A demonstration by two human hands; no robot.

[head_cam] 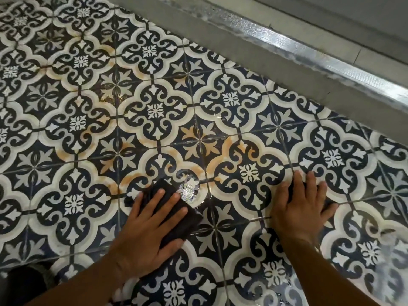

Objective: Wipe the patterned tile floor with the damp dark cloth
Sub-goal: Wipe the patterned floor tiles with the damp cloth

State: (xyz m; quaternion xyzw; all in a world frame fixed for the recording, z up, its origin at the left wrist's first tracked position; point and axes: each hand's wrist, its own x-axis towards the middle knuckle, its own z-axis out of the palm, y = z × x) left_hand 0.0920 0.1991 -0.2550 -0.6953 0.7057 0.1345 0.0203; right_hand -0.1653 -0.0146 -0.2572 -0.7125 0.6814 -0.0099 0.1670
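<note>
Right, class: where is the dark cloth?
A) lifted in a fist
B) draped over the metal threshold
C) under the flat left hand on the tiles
C: the dark cloth lies on the tile floor under the left hand, whose fingers are straight.

No legible text, label, brand, number or sign is found anywhere in the view. Only ornamental motifs are borne by the patterned tile floor (154, 111). The dark cloth (191, 219) and the metal strip (309, 56) at upper right are unmarked.

Grey ledge (265, 60), shiny metal rail (309, 56) (scratched) beyond it
</note>
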